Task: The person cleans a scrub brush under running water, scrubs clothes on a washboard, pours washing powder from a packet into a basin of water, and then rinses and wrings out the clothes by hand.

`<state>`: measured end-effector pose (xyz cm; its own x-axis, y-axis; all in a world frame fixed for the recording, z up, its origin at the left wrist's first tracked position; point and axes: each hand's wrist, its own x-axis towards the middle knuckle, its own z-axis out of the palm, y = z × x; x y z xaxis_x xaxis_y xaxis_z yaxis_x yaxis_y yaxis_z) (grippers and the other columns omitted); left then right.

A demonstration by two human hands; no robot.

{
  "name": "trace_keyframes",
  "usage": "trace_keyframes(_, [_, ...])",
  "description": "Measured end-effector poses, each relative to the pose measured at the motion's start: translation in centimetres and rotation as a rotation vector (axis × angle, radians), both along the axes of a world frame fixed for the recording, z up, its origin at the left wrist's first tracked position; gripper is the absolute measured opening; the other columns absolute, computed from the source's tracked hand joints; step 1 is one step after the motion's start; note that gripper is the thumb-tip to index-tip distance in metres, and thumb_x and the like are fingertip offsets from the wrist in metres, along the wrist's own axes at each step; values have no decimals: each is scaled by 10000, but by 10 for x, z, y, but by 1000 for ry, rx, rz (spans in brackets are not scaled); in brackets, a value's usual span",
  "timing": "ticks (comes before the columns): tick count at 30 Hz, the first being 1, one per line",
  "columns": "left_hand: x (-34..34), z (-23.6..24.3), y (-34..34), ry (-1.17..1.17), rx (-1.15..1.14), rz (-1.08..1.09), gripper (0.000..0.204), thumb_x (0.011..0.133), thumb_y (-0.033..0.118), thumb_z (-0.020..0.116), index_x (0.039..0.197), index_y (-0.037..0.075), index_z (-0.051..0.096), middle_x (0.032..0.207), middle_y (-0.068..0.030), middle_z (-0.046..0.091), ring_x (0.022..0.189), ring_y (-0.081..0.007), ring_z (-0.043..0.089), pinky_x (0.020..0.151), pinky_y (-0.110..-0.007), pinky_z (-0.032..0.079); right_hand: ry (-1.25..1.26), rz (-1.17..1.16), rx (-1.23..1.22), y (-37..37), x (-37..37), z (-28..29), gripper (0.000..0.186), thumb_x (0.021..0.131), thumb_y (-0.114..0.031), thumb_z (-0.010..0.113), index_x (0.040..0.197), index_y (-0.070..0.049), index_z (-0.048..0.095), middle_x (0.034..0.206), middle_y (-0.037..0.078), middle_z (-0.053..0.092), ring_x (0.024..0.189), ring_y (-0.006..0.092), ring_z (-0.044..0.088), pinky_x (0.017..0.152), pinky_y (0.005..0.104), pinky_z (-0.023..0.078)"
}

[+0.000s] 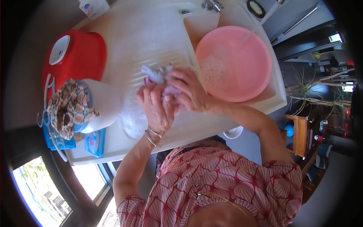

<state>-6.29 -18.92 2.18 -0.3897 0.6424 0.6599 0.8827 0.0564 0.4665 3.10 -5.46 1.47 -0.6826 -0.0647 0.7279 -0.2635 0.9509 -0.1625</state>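
A bunched pink and whitish cloth [172, 90] is squeezed between my two hands above the ribbed washboard part of the white sink [124, 34]. My left hand [157, 100], with bangles at its wrist, is closed round the lower side of the cloth. From the right, my right hand [187, 89] grips it, fingers curled over the top. Part of the cloth sticks out past the fingers and looks blurred. Suds lie on the sink surface beside my left hand. To the right sits a round pink basin [261, 75] holding foamy water.
A red tub [87, 53] stands at the left. Near it, a patterned cloth [70, 106] hangs over a white bucket [102, 102], beside pale hangers [47, 92] and a blue box [96, 142]. A tap [213, 5] and a brush [256, 8] are at the far side.
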Motion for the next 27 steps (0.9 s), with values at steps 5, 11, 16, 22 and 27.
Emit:
trace_keyframes(5, [-63, -18, 34, -362, -258, 24, 123, 807, 77, 384, 810, -10, 471, 787, -209, 487, 763, -356, 474, 598, -455, 376, -309, -57, -180, 31, -65, -11, 283, 720, -166, 541, 979, -53, 557, 940, 115, 558, 901, 295, 513, 788, 415, 419])
trace_keyframes(11, [-106, -21, 56, 743, -582, 141, 116, 820, 99, 423, 780, 37, 513, 762, -129, 519, 713, -298, 512, 607, -348, 438, -300, -26, -274, 56, -112, -17, 245, 759, -157, 544, 988, -69, 544, 929, 112, 550, 837, 305, 523, 754, 408, 414])
trace_keyframes(16, [-24, 47, 19, -322, -110, -46, 208, 876, 202, 426, 893, 18, 522, 863, -158, 486, 849, -324, 450, 783, -436, 334, 135, 278, -172, 33, -33, 13, 176, 735, -187, 594, 874, -90, 545, 919, 78, 524, 925, 285, 485, 795, 447, 376])
trace_keyframes(22, [26, -6, -8, 35, -207, -18, 259, 859, 231, 409, 988, 26, 501, 1022, -206, 457, 945, -386, 427, 855, -474, 310, -112, 299, -378, 12, 6, -19, 204, 720, -138, 609, 852, -53, 480, 990, 139, 450, 977, 337, 436, 835, 474, 328])
trace_keyframes(27, [-67, -56, 22, 68, -128, 91, 281, 846, 219, 432, 1018, 6, 492, 1075, -206, 475, 1024, -374, 448, 825, -457, 373, -214, 213, -561, 32, -78, -19, 192, 771, -160, 524, 910, -30, 504, 869, 173, 488, 783, 359, 471, 703, 429, 395])
